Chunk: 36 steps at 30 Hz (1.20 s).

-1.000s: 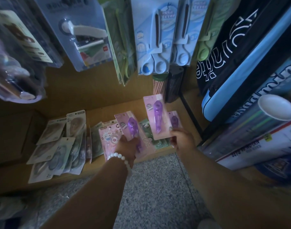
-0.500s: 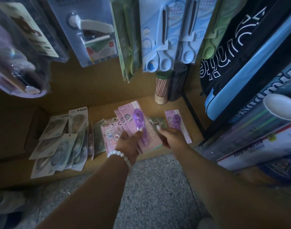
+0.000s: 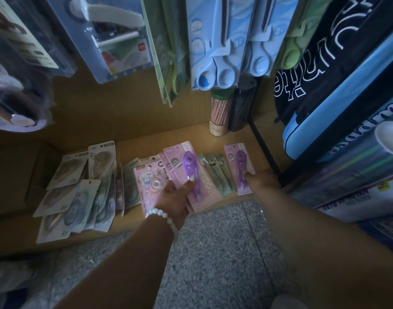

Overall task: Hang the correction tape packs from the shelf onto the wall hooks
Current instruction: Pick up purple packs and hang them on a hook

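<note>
**Gathering purple tape packs off the low shelf**

Reaching down over the speckled floor [image 3: 204,253], both arms stretch toward the wooden shelf [image 3: 146,141] where the correction tape packs lie. The left hand [image 3: 175,197], a bead bracelet [image 3: 162,216] at its wrist, has its grip pinched on a small stack of purple packs [image 3: 189,172], thumb across the top card and fingers beneath, probably so several can be carried at once. The right hand [image 3: 261,181] has its fingers curled on the lower edge of a single purple pack [image 3: 238,168], which still lies flat on the shelf; whether the grip has fully closed I cannot tell, as the fingertips are hidden. Between the two hands lie green packs [image 3: 215,175], and just left of the stack sits a pink cartoon pack [image 3: 148,181]. Further left, grey-green packs [image 3: 77,190] overlap in loose piles. At the back of the shelf stands a pencil tube [image 3: 220,117]. Above, scissors cards [image 3: 222,41] and a stapler card [image 3: 115,34] hang on the wall; the hooks themselves are out of view.
</note>
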{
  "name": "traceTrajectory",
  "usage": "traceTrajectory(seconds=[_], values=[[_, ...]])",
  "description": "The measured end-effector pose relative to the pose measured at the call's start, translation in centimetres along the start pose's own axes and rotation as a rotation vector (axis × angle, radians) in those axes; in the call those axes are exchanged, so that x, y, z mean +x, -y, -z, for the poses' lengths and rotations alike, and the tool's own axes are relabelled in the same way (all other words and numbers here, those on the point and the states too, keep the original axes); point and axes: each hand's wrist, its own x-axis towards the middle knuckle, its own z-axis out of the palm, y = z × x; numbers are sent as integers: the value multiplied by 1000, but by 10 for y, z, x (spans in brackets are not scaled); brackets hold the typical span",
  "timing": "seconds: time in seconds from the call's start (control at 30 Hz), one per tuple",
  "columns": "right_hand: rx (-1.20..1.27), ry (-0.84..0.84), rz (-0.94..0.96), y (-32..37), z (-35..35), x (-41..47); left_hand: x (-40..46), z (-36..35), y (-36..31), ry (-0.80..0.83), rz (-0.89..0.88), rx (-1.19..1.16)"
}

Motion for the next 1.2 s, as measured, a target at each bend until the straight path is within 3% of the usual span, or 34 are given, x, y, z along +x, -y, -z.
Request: traceTrajectory(seconds=[0.27, 0.37, 0.57, 0.87, 1.07, 1.2], values=[[29, 12, -152, -3, -2, 4, -1, -3, 1, 21, 9, 19], [185, 113, -148, -1, -2, 11, -1, -4, 3, 18, 1, 17], [77, 90, -92, -1, 3, 2, -2, -4, 4, -3, 7, 37], [392, -180, 108, 19, 20, -43, -17, -1, -7, -146, 2, 39], [582, -38, 270, 37, 21, -88, -46, 1, -27, -175, -52, 43], [636, 139, 269, 42, 21, -118, -69, -1, -40, -152, -65, 29]])
